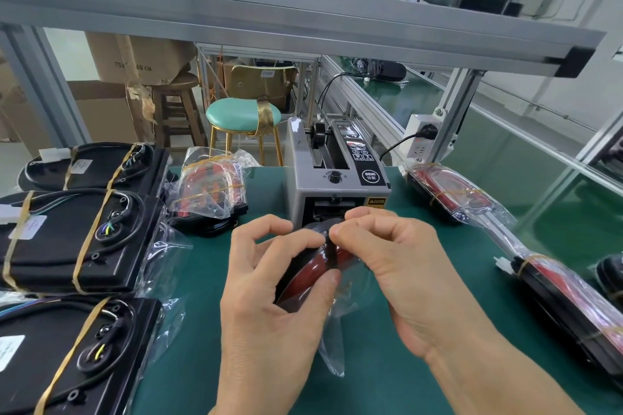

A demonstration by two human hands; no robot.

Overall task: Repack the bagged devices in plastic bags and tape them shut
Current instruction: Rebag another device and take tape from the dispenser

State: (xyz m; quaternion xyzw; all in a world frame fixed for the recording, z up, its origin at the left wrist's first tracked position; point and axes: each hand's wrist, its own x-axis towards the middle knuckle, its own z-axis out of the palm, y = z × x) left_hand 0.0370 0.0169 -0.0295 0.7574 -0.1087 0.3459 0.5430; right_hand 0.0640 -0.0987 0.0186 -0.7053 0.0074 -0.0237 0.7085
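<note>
Running from near-left up toward the tape dispenser (337, 175), the red-and-black device (312, 268) sits above the green mat (202, 330) just before that machine, its clear plastic bag (332, 354) trailing down toward the person. The left hand (269, 296) curls round its side, thumb on the red lens. The right hand (397, 266) pinches at its top; both hands hide most of it, and any tape there is too small to tell.

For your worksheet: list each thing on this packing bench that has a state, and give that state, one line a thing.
left hand: grips the held device
right hand: pinches the bag at the device's top
held device: in a clear bag, off the mat
tape dispenser: plugged in
bagged device: lies on the right
banded devices: unbagged, stacked left
</note>
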